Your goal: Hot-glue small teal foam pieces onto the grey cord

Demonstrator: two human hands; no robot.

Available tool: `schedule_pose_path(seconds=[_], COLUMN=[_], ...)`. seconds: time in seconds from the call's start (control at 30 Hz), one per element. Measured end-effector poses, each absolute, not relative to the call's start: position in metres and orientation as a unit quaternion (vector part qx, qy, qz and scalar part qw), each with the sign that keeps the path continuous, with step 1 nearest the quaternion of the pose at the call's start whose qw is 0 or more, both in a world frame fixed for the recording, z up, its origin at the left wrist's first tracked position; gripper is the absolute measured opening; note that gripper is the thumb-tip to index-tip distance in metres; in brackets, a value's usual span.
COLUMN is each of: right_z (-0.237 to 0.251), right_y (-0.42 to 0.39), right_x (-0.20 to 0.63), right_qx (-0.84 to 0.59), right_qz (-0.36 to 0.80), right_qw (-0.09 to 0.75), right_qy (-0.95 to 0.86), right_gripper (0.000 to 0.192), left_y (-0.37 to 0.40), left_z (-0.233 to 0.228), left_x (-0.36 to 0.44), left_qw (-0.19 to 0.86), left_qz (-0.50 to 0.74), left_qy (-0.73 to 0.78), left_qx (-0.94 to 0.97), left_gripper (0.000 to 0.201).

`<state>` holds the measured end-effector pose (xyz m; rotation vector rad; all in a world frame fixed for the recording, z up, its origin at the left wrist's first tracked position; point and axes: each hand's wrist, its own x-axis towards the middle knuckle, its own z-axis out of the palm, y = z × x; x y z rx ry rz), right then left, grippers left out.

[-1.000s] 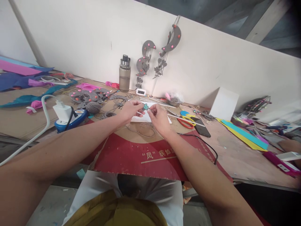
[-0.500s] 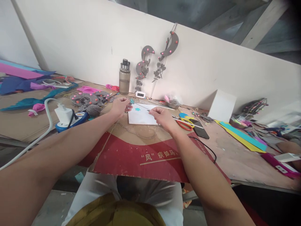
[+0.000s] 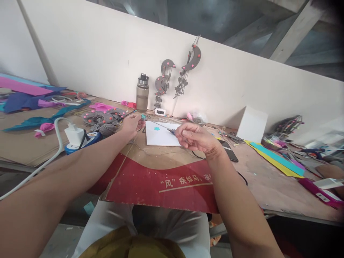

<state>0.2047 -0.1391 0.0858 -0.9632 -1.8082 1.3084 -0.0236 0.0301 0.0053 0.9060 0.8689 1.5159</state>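
Observation:
My left hand pinches a small teal flower-shaped cutout at its fingertips, left of a white sheet. A thin grey string stretches from near that cutout toward my right side. My right hand is closed round a dark blue tool with a pointed nozzle, which looks like a glue gun; my fingers hide most of its body. The nozzle points left above the sheet, close to the string. A second teal flower cutout lies flat on the sheet.
A water bottle and small clock stand at the back. Grey moon hangings hang on the wall. Left are a grey yarn pile and a plugged charger. A phone and coloured strips lie right.
My right hand has turned and risen, and the dark nozzle shows more clearly in it. The scissors beside it are now hidden. My left hand has shifted slightly left with the cutout.

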Motion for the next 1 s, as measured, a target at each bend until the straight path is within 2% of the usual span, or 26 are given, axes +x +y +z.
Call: schedule_pose_path(seconds=[0.1,0.17,0.23,0.3,0.37,0.5,0.77,1.0], right_z=[0.081,0.07,0.052,0.031,0.012,-0.009,-0.016,-0.013], right_y=[-0.135,-0.126,-0.115,-0.107,-0.103,-0.103,-0.101,-0.104], right_x=[0.2,0.193,0.184,0.172,0.16,0.146,0.146,0.144], right_qx=[-0.386,-0.41,-0.462,-0.5,-0.487,-0.475,-0.5,-0.52], right_qz=[0.474,0.382,0.259,0.125,0.067,0.069,0.075,0.071], right_qw=[0.223,0.172,0.186,0.262,0.287,0.255,0.268,0.244], right_qy=[-0.759,-0.81,-0.827,-0.816,-0.822,-0.84,-0.82,-0.816], right_gripper=[0.029,0.022,0.017,0.016,0.016,0.009,0.007,0.016], left_y=[0.028,0.025,0.022,0.019,0.016,0.01,0.007,0.008], left_z=[0.002,-0.001,-0.004,-0.005,-0.005,-0.004,-0.004,-0.005], left_x=[-0.021,-0.019,-0.015,-0.013,-0.011,-0.009,-0.009,-0.01], left_qw=[0.557,0.554,0.552,0.543,0.543,0.55,0.554,0.56], left_qz=[0.622,0.609,0.597,0.592,0.585,0.57,0.554,0.555], left_qy=[0.362,0.366,0.366,0.37,0.382,0.382,0.402,0.407], left_qx=[0.414,0.433,0.452,0.466,0.465,0.475,0.474,0.462], left_gripper=[0.014,0.013,0.013,0.012,0.014,0.017,0.018,0.022])
